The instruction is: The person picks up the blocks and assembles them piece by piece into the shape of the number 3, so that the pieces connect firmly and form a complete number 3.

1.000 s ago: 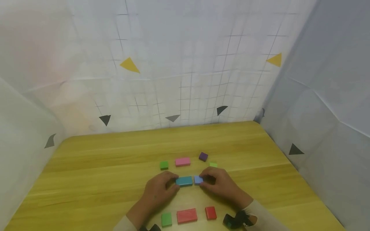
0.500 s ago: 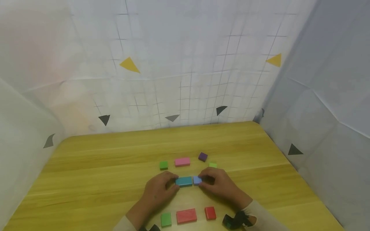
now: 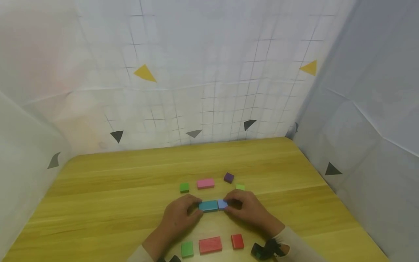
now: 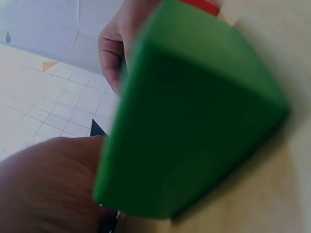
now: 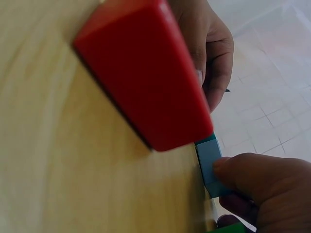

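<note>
In the head view a teal rectangular block (image 3: 208,206) lies on the table, and the left hand (image 3: 181,214) holds its left end between thumb and forefinger. A small light blue block (image 3: 222,204) is pinched by the right hand (image 3: 251,210), its left side against or almost against the teal block's right end. In the right wrist view the light blue block (image 5: 210,162) stands in line with the teal one, thumb of the right hand (image 5: 265,187) on it. The left wrist view shows a green block (image 4: 194,131) close up, hiding most of the teal block.
Behind the hands lie a green block (image 3: 184,187), a pink block (image 3: 205,183), a purple block (image 3: 228,177) and a lime block (image 3: 240,187). Nearer the front edge are another green block (image 3: 187,249), a long red block (image 3: 210,245) and a small red block (image 3: 237,241).
The right hand has slid the light blue block slightly left, narrowing the gap to the teal block to almost nothing. The left hand and the teal block have stayed in place.
</note>
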Demonstrator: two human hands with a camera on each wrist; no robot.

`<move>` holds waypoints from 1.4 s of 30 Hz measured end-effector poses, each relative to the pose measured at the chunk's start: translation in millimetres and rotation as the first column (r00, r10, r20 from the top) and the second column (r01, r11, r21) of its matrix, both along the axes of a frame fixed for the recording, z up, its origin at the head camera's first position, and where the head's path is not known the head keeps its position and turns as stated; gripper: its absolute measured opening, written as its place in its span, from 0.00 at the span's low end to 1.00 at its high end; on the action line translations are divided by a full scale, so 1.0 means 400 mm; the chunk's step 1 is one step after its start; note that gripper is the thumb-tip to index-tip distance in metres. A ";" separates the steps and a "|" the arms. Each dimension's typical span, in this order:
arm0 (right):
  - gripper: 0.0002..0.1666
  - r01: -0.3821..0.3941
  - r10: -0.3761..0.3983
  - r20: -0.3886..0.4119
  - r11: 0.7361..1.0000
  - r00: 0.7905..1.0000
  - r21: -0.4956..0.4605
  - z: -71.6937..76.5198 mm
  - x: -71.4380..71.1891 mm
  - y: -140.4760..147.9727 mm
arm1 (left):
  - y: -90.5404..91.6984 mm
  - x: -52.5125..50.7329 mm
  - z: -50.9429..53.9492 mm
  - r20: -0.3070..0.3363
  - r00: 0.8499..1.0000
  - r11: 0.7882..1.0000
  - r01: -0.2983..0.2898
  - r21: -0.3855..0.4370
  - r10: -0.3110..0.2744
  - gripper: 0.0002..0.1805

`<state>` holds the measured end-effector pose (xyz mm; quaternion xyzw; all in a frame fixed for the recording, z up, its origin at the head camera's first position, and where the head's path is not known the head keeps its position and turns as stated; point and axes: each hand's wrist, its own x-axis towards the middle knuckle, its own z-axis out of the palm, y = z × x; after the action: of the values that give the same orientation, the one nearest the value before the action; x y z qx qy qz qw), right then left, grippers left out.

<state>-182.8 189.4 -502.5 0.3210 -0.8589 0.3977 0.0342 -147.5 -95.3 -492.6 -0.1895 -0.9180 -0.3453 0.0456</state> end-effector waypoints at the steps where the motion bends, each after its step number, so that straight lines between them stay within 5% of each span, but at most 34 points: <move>1: 0.13 -0.002 0.002 -0.001 1.000 1.000 -0.001 0.000 0.000 0.000 | 0.000 0.000 0.000 0.001 1.000 1.000 0.001 0.000 -0.001 0.16; 26: 0.15 -0.018 0.018 0.001 0.999 1.000 -0.031 -0.005 -0.009 -0.005 | 0.004 -0.007 -0.009 -0.008 1.000 1.000 -0.018 0.001 0.018 0.19; 36: 0.15 0.005 -0.014 -0.076 0.992 0.997 -0.128 -0.016 -0.007 0.012 | 0.005 -0.008 -0.015 0.056 0.998 1.000 -0.017 0.006 0.016 0.21; 42: 0.12 0.033 -0.046 -0.073 0.986 0.996 -0.166 -0.020 -0.008 0.014 | 0.007 -0.006 -0.013 0.021 1.000 1.000 -0.012 0.003 0.012 0.20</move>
<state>-185.9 194.9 -510.4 0.3151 -0.8272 0.4541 0.1015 -149.8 -92.6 -497.7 -0.1805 -0.9191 -0.3482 0.0383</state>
